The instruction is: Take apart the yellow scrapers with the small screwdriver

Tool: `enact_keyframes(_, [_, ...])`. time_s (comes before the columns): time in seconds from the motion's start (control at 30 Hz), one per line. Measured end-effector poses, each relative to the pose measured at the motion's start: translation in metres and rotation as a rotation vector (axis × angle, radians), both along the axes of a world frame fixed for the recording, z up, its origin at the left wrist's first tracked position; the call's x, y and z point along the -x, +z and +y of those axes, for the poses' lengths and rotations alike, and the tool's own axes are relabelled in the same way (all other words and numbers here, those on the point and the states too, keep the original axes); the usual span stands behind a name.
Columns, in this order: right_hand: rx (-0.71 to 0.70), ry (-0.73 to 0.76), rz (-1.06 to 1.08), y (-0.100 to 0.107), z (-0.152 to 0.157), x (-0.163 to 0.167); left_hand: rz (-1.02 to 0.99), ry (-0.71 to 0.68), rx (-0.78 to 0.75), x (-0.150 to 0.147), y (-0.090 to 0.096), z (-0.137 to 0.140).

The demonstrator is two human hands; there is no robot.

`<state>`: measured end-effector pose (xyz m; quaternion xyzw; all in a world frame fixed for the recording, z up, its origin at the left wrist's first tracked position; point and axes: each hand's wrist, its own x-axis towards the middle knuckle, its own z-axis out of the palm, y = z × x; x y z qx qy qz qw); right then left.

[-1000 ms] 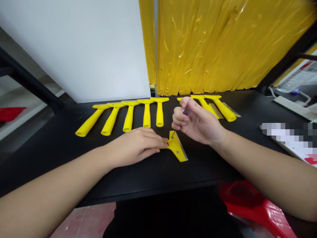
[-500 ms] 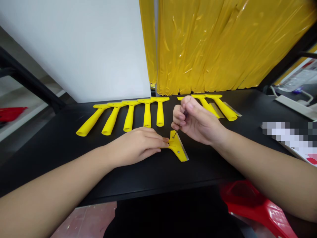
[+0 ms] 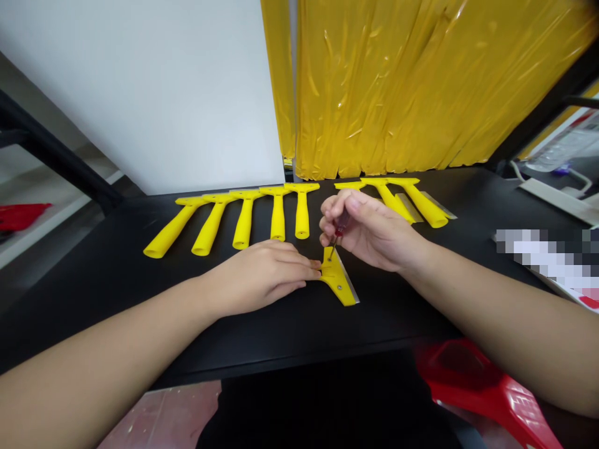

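Note:
A yellow scraper lies on the black tabletop, its metal blade edge facing right and two screws showing in its head. My left hand is closed over the scraper's handle, which is mostly hidden beneath the fingers. In my right hand is a small screwdriver with a dark red handle, gripped between thumb and fingers. The screwdriver's tip meets the upper screw of the scraper head.
Several yellow scrapers stand in a row at the back left. More scrapers are at the back right, partly behind my right hand. A white panel and yellow plastic sheeting border the rear. A red plastic object is below the front edge.
My right hand has turned and its fingers have shifted, so the screwdriver's red handle now shows. The scraper has moved very slightly right; my left hand keeps its hold.

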<state>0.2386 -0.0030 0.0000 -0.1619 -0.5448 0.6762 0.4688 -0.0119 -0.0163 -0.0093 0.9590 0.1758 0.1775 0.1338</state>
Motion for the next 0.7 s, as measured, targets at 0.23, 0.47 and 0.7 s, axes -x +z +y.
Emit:
enact_keyframes(0.23, [0.054, 0.061, 0.008, 0.0007, -0.0017, -0.0002, 0.036, -0.028, -0.097, -0.0002, 0.0007, 0.0005])
enact_keyframes(0.47, [0.02, 0.026, -0.006, 0.001, 0.0013, -0.0016, 0.057, -0.014, -0.032, -0.0011, 0.0031, -0.0025])
enact_keyframes(0.7, [0.063, 0.118, -0.012, 0.0014, 0.001, -0.0038, 0.06, 0.002, -0.025, -0.0016, 0.0036, -0.005])
